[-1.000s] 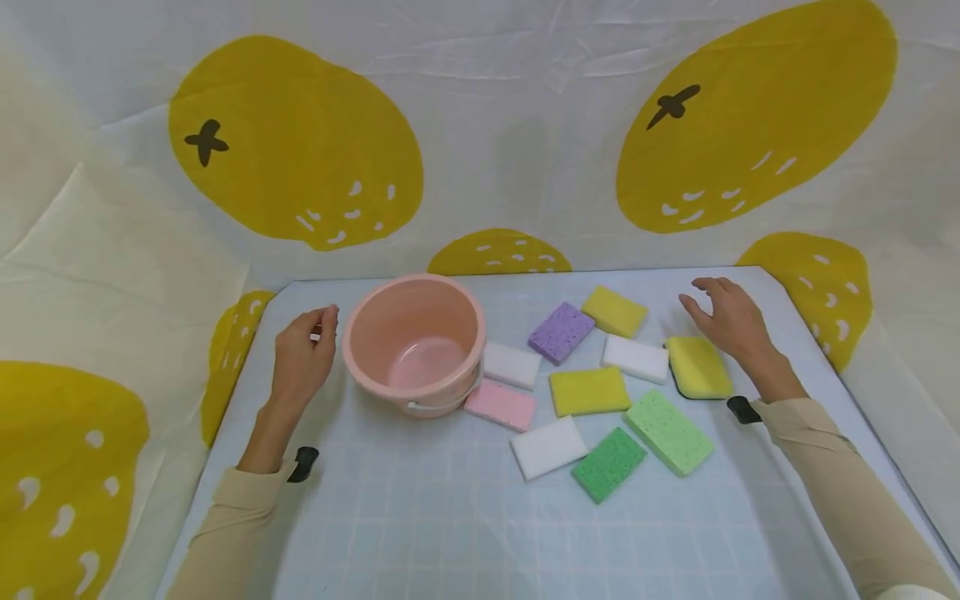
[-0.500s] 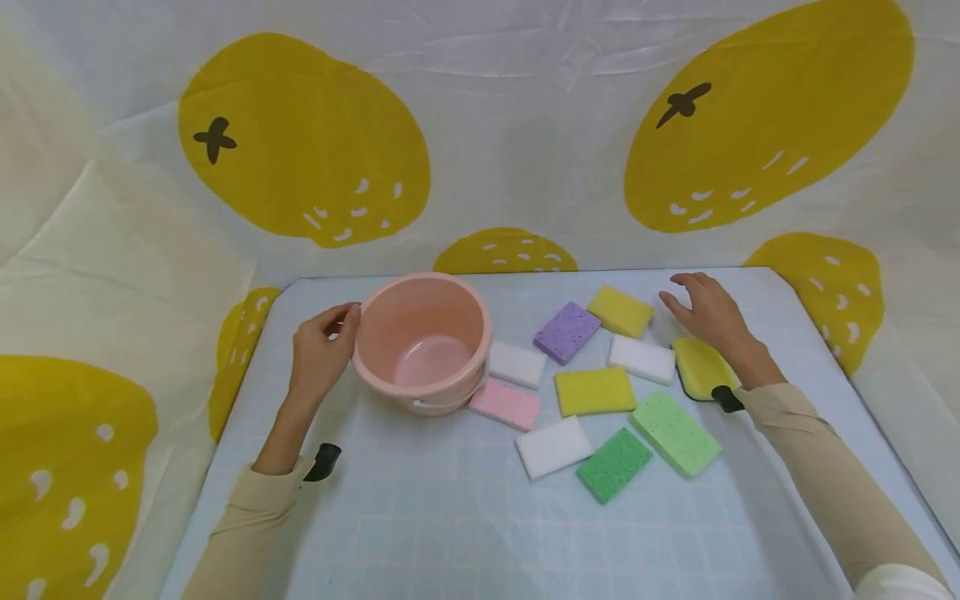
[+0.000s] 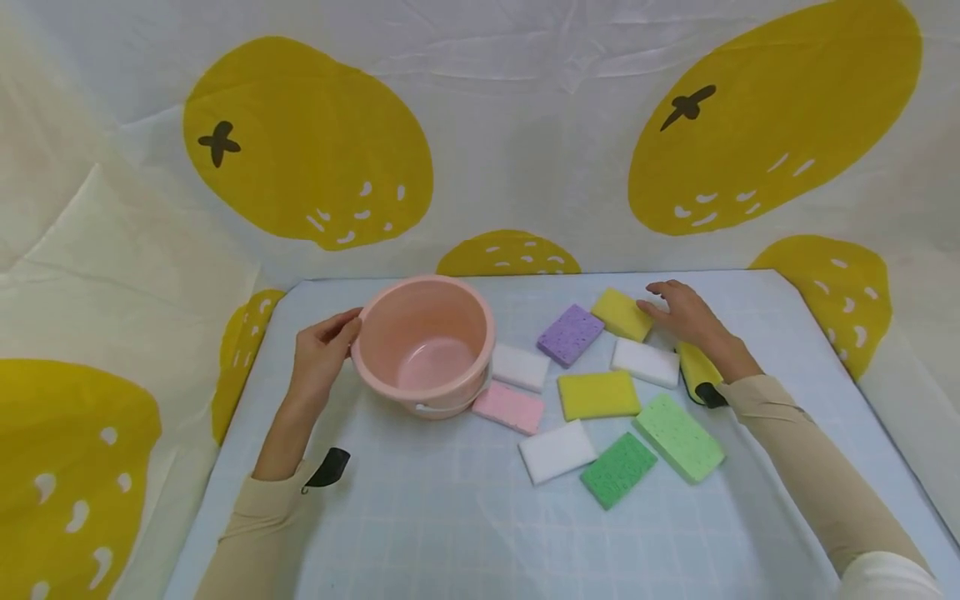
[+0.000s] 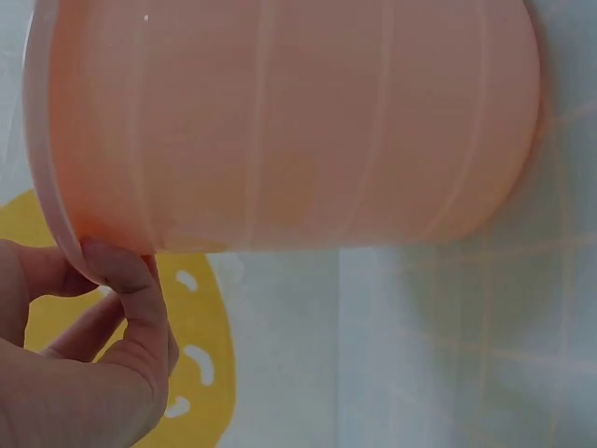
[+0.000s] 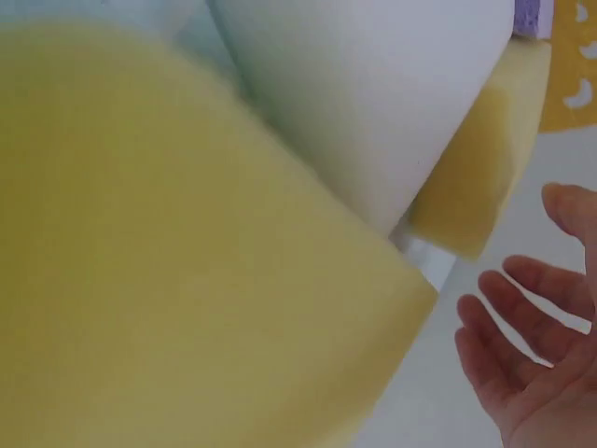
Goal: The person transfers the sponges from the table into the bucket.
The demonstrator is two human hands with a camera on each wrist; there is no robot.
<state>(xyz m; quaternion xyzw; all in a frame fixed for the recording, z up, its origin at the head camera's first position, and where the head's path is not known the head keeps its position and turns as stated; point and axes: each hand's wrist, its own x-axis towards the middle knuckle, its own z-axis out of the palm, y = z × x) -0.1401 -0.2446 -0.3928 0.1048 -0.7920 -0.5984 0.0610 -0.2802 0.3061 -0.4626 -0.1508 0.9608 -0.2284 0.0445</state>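
My left hand [image 3: 321,354] pinches the left rim of a pink bucket [image 3: 390,354] between thumb and fingers. The left wrist view shows that grip at the rim, beside the ribbed bucket wall [image 4: 280,121]. My right hand [image 3: 692,318] hovers with loosely spread fingers, just right of the yellow sponge [image 3: 621,314] at the back, and holds nothing. Under the right wrist lies another yellow sponge [image 3: 696,362] with a dark underside, partly hidden by the arm. A white sponge [image 3: 647,362] sits between these two, large in the right wrist view too.
Left of the yellow sponge is a purple sponge [image 3: 570,335]. Nearer lie a flat yellow sponge [image 3: 598,395], a light green one [image 3: 679,437], a dark green one [image 3: 618,470] and a white one [image 3: 557,452]. A pink sponge [image 3: 510,407] and a white block [image 3: 521,367] adjoin the bucket.
My left hand has moved right, from beside the bucket onto its rim, and now grips it. My right hand has moved left, towards the back yellow sponge. The sponges keep their arrangement.
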